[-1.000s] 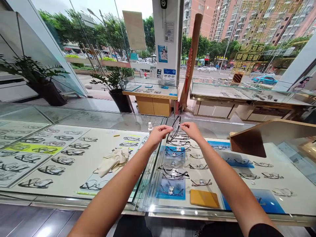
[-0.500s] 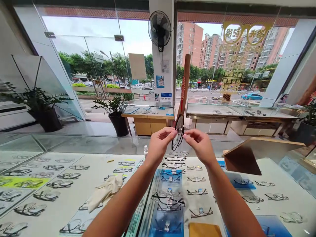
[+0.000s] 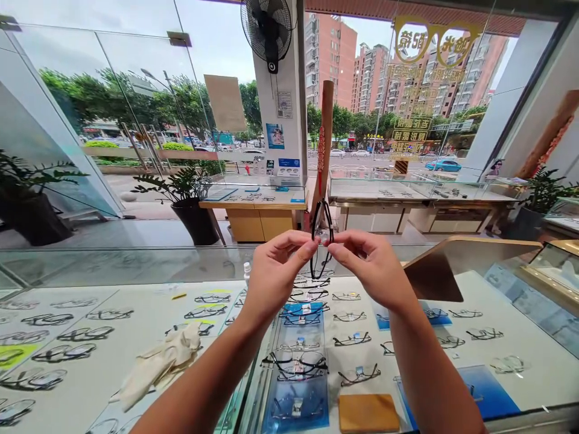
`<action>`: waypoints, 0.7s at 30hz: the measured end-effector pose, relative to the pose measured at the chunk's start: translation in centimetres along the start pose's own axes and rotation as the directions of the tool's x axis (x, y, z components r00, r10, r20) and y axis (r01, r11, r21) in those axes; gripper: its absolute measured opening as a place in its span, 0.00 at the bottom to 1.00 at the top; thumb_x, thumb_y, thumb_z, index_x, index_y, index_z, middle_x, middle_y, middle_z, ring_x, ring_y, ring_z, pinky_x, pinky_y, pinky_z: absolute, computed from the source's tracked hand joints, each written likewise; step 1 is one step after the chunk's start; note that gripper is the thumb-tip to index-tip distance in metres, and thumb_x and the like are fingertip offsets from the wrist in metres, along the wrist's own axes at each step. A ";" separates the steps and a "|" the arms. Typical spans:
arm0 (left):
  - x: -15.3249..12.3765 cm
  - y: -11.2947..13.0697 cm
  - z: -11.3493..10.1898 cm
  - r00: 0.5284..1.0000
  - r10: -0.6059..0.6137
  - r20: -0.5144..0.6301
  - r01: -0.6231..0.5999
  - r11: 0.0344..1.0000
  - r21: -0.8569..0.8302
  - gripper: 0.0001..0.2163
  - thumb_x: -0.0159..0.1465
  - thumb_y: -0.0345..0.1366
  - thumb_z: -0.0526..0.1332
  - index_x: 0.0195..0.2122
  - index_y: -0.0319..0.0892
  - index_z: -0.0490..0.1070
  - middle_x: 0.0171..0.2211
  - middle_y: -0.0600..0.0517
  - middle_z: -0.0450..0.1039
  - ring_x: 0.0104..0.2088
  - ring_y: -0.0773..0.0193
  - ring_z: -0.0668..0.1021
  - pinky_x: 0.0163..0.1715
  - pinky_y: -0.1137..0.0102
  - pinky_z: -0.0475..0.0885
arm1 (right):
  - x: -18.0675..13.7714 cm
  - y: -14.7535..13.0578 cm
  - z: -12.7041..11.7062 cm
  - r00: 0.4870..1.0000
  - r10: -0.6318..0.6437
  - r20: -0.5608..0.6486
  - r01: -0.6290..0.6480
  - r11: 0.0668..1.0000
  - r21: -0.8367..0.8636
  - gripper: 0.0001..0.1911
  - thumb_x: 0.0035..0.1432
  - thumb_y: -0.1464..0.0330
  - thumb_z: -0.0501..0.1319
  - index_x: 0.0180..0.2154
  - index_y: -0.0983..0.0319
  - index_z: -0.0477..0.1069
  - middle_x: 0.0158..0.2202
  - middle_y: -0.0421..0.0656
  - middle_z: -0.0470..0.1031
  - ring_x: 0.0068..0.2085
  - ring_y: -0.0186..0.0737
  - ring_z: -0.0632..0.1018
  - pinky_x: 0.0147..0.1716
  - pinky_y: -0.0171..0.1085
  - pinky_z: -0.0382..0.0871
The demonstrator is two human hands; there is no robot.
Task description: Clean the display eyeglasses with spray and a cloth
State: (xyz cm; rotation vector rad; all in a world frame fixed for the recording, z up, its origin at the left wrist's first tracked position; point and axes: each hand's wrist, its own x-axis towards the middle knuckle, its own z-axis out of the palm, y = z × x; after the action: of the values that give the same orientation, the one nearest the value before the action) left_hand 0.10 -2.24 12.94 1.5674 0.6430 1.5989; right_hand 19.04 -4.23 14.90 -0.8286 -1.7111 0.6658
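Note:
A pair of black-framed eyeglasses (image 3: pixel 313 265) is held up above the glass display counter, turned on end with one rim above the other. My left hand (image 3: pixel 283 265) pinches it from the left between thumb and fingertips. From the right, my right hand (image 3: pixel 368 262) grips it the same way, its fingertips almost meeting the left ones near the middle of the frame. Below, rows of eyeglasses (image 3: pixel 302 364) lie on white and blue display boards.
A crumpled cream cloth (image 3: pixel 165 361) lies left of my left forearm. Nearby are a small white bottle (image 3: pixel 246 271), a tan case (image 3: pixel 368 413) and a tilted wood-edged mirror or board (image 3: pixel 434 283). Beyond stand potted plants (image 3: pixel 194 220) and further display cases (image 3: pixel 375 214).
The view has shifted, so the scene sits further left. My right hand has come closer to the left, and the eyeglasses have turned, showing both rims more edge-on.

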 end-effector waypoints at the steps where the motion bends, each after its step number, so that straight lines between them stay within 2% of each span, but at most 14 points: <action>1: 0.0 0.0 -0.1 1.000 0.013 -0.019 -0.013 1.000 0.003 0.08 0.62 0.43 0.75 0.35 0.45 0.84 0.38 0.49 0.84 0.42 0.59 0.83 0.48 0.65 0.78 | 0.0 0.0 0.1 1.000 -0.003 -0.008 0.003 1.000 -0.011 0.14 0.67 0.54 0.66 0.42 0.57 0.84 0.32 0.40 0.77 0.32 0.38 0.71 0.31 0.38 0.64; 6: 0.6 0.3 -0.8 0.998 0.047 -0.041 -0.046 0.999 0.029 0.11 0.61 0.45 0.76 0.34 0.44 0.82 0.39 0.48 0.84 0.42 0.58 0.84 0.49 0.65 0.78 | 0.1 0.4 0.9 0.998 -0.021 -0.065 0.018 0.999 -0.048 0.13 0.67 0.56 0.66 0.41 0.58 0.82 0.32 0.41 0.78 0.32 0.38 0.72 0.32 0.39 0.64; 12: 1.2 0.9 -2.3 0.994 0.023 0.111 -0.040 0.988 0.152 0.11 0.65 0.46 0.73 0.37 0.43 0.80 0.41 0.46 0.85 0.45 0.56 0.84 0.52 0.62 0.77 | 0.0 0.8 1.5 0.991 0.031 -0.132 -0.037 0.998 -0.044 0.14 0.69 0.56 0.64 0.43 0.60 0.81 0.25 0.39 0.78 0.26 0.37 0.75 0.28 0.37 0.66; 18: 1.4 0.4 -2.4 0.991 0.038 0.129 -0.074 0.953 0.294 0.10 0.69 0.44 0.67 0.38 0.43 0.75 0.43 0.45 0.84 0.48 0.55 0.84 0.55 0.59 0.74 | -0.1 1.0 2.0 0.983 0.043 -0.179 -0.081 0.975 -0.208 0.15 0.72 0.56 0.60 0.45 0.60 0.78 0.27 0.41 0.83 0.22 0.36 0.74 0.25 0.37 0.66; 21: 1.7 0.0 -2.8 0.993 0.019 0.113 -0.050 0.957 0.284 0.10 0.70 0.45 0.66 0.39 0.44 0.74 0.44 0.45 0.84 0.48 0.55 0.83 0.53 0.60 0.75 | 0.0 1.3 1.6 0.964 -0.002 -0.267 -0.077 0.955 -0.286 0.14 0.73 0.56 0.59 0.46 0.58 0.77 0.28 0.41 0.84 0.21 0.36 0.75 0.26 0.37 0.68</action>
State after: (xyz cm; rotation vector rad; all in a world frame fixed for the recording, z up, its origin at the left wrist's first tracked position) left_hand -2.53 -0.40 13.67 1.8726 0.8203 1.4823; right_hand 17.78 -3.46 13.50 -1.1097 -1.5710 0.3078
